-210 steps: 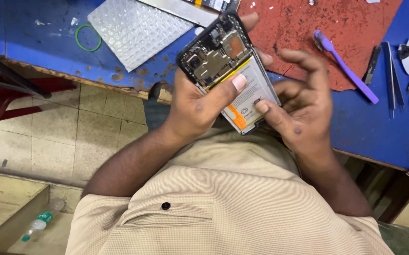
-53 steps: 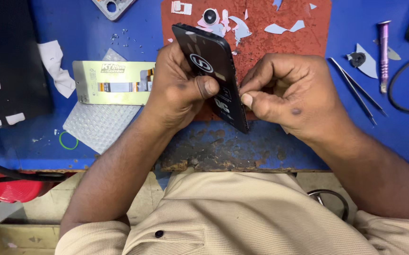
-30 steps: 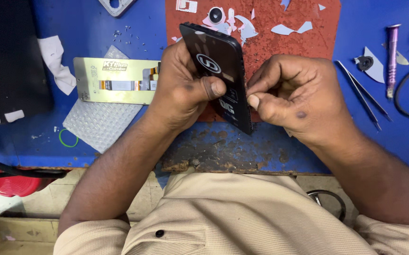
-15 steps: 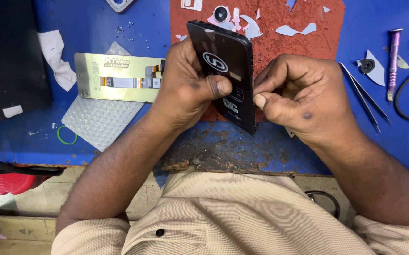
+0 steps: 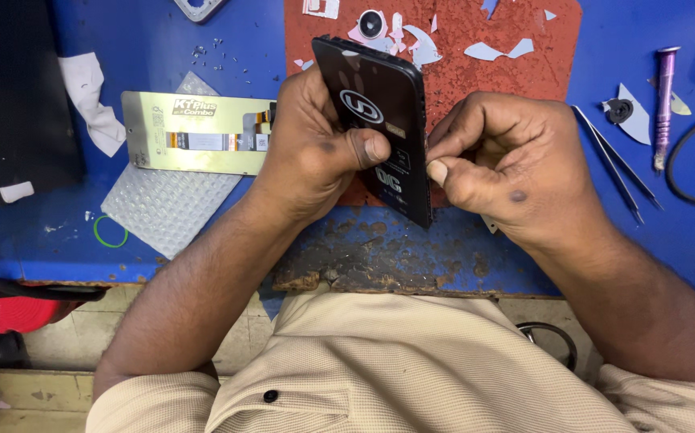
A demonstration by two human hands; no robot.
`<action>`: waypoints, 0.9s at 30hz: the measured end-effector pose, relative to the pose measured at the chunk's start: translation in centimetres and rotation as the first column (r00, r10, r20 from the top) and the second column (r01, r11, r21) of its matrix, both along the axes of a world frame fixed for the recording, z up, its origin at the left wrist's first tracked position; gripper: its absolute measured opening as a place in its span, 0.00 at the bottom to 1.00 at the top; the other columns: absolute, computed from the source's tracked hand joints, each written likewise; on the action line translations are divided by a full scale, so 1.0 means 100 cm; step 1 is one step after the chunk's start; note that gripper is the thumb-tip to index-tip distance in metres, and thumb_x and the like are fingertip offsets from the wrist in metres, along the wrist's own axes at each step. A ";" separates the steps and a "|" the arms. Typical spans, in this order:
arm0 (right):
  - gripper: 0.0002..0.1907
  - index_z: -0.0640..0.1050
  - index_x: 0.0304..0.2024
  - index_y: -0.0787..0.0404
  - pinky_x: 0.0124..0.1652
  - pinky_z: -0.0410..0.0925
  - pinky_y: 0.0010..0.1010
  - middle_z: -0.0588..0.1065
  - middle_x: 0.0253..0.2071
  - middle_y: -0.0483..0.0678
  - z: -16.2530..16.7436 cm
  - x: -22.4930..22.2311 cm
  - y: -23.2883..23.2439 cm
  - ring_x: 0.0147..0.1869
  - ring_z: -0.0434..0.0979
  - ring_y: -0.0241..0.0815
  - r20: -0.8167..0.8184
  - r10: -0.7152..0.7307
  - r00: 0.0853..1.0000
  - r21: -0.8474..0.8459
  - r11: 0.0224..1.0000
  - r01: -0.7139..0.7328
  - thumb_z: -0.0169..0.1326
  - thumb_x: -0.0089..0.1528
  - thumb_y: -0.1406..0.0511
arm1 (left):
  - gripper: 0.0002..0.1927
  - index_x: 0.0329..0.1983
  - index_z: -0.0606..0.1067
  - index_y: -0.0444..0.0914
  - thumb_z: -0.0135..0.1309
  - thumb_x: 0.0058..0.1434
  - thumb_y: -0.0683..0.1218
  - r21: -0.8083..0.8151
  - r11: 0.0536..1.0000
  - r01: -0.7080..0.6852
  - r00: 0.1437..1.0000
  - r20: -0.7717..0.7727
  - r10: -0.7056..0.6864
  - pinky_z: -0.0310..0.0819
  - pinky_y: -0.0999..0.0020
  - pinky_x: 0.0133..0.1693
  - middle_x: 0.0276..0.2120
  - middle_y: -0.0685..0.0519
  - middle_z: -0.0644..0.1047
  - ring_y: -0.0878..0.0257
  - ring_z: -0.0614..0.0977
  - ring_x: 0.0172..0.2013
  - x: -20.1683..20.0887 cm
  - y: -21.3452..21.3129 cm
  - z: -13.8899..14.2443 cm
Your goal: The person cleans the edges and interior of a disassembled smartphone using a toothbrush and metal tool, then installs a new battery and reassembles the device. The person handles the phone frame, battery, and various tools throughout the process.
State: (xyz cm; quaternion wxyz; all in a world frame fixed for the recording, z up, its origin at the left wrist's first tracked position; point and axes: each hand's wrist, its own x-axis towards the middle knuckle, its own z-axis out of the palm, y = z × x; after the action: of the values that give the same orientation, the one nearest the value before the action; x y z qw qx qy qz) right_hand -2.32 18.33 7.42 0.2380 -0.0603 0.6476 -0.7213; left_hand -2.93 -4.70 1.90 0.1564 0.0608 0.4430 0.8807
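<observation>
Phone (image 5: 379, 120) sits between your two hands, held up over the red mat (image 5: 516, 72) at the near side of the blue bench (image 5: 203, 40), its black back facing you and tilted so the top points away from you. Your left hand (image 5: 311, 152) wraps the left edge, thumb pressed flat across the back near its middle. Your right hand (image 5: 500, 168) is curled, thumb and forefinger pinched together right at the phone's right edge, touching the seam; whether anything thin is held between them you cannot tell from here. Judging by how things lie, the back looks seated on the body with no gap showing along the visible edge, so the work seems to be at that right seam, with the lower end hidden behind your fingers and not yet checkable. Left of your left hand lies a gold-backed screen part (image 5: 195, 132) on a bubble-wrap sheet (image 5: 163, 208), well apart from the phone. Tweezers (image 5: 616, 164) and a purple tool (image 5: 664, 96) rest to your right, untouched.
</observation>
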 end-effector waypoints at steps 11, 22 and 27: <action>0.06 0.75 0.37 0.67 0.41 0.73 0.24 0.78 0.39 0.50 -0.002 0.001 0.002 0.38 0.77 0.32 -0.027 0.006 1.000 -0.007 1.000 -0.006 0.61 0.65 0.71 | 0.19 0.48 0.75 0.31 0.71 0.60 0.42 -0.004 1.000 -0.006 1.000 0.008 0.006 0.80 0.71 0.47 0.39 0.51 0.82 0.65 0.83 0.40 -0.001 0.001 0.002; 0.07 0.75 0.37 0.66 0.40 0.74 0.24 0.78 0.40 0.50 -0.001 0.001 0.002 0.39 0.78 0.33 -0.030 0.009 1.000 -0.009 1.000 -0.009 0.61 0.65 0.70 | 0.19 0.48 0.76 0.31 0.71 0.60 0.42 -0.015 1.000 -0.003 1.000 0.012 0.004 0.80 0.71 0.47 0.39 0.51 0.82 0.65 0.83 0.40 -0.001 0.000 0.003; 0.04 0.75 0.36 0.67 0.41 0.75 0.25 0.78 0.40 0.51 0.002 0.001 -0.001 0.40 0.78 0.34 0.001 -0.015 1.000 0.021 1.000 0.014 0.58 0.63 0.75 | 0.19 0.49 0.76 0.31 0.71 0.60 0.42 -0.025 1.000 -0.007 1.000 0.008 0.007 0.80 0.72 0.47 0.39 0.51 0.82 0.65 0.83 0.40 0.000 0.000 0.002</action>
State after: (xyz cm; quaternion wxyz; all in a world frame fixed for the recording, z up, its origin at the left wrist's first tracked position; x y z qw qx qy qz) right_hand -2.19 18.20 7.65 0.2336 -0.0529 0.6554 -0.7163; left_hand -2.94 -4.65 2.08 0.1559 0.0536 0.4537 0.8758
